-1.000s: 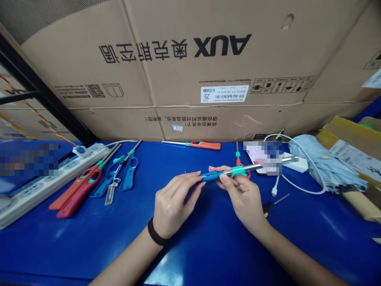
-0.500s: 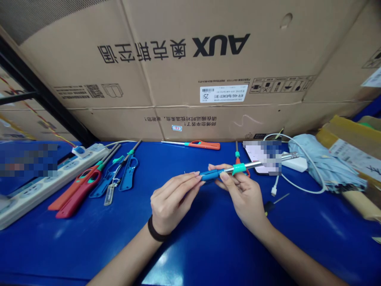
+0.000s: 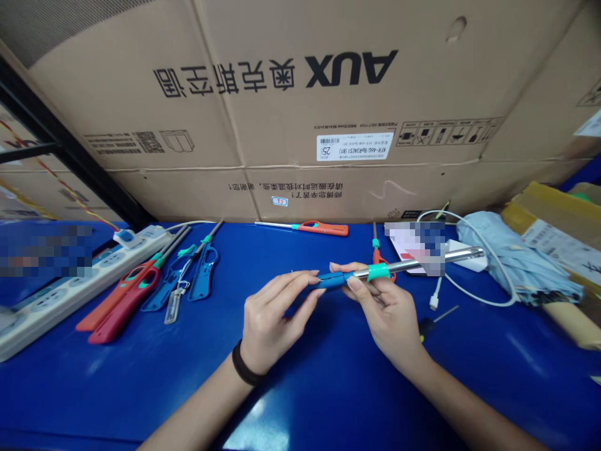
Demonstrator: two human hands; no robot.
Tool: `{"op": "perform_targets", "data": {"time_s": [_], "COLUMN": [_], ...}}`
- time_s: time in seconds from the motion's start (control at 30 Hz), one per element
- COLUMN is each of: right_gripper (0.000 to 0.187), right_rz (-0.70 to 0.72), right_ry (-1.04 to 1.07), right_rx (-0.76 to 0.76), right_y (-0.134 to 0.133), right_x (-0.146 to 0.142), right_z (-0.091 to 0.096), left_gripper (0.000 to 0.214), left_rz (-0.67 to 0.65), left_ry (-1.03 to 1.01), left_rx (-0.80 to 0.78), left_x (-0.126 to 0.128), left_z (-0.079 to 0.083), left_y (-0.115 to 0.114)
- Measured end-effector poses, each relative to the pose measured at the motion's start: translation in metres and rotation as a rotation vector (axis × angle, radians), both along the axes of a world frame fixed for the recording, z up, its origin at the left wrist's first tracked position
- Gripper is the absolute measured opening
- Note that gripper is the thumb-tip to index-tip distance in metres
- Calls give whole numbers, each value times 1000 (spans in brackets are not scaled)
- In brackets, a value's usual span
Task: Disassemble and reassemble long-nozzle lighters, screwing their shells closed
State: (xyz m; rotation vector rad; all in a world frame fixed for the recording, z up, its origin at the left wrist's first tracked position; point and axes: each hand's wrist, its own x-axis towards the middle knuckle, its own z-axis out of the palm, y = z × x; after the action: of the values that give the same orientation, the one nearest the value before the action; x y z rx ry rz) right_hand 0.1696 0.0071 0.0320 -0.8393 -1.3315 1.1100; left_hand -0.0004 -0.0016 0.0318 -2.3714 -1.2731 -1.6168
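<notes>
Your left hand (image 3: pixel 277 322) and right hand (image 3: pixel 387 316) meet over the blue tabletop (image 3: pixel 141 394), w/ the blue long-nozzle lighter (image 3: pixel 334 280) held crosswise between them, steel tube (image 3: pixel 422 266) pointing right. Your right fingers (image 3: pixel 357 283) clench around the handle near the green collar (image 3: pixel 378 272), so that grip seems to carry the weight and keep the tube level. Your left fingertips (image 3: pixel 312 275) press on the handle's rear end in a light pinch, apparently steadying it. Fingers hide the trigger area, so I can't be sure whether anything's pressed. The red lighter (image 3: pixel 379 257) lies just beyond the tube, next to a blurred phone (image 3: pixel 408 263). At left, the paired red lighters (image 3: pixel 126 307) and blue lighters (image 3: pixel 204 272) lie side by side, nozzles back, handles forward, prob. for easy reach, beside the power strip (image 3: pixel 61 300). The orange lighter (image 3: pixel 323 229) lies along the back edge against the AUX cardboard carton (image 3: pixel 282 125), which is shut, contents not visible. The folded umbrella (image 3: pixel 511 263) sits far right.
</notes>
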Motion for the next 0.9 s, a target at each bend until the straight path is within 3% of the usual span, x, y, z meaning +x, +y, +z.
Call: {"op": "perform_targets", "data": {"time_s": [0.17, 0.4, 0.53, 0.67, 0.9], "right_gripper": [27, 21, 22, 26, 26], "right_rz": [54, 72, 109, 157, 187], "right_ry": [32, 93, 19, -81, -96], "right_rx": [-40, -94, -30, 17, 8], "right_y": [3, 5, 5, 5, 5], "right_x": [3, 2, 4, 8, 9], "right_z": [0, 2, 1, 2, 4], "left_gripper": [14, 10, 5, 10, 14], "left_rz": [-78, -155, -256, -334, -315], "left_ry": [-171, -305, -416, -382, -259], "left_rx": [-212, -258, -485, -696, -731], "left_x": [0, 0, -6, -16, -24], "left_z": [5, 9, 16, 23, 26], "left_y": [4, 5, 7, 11, 11]}}
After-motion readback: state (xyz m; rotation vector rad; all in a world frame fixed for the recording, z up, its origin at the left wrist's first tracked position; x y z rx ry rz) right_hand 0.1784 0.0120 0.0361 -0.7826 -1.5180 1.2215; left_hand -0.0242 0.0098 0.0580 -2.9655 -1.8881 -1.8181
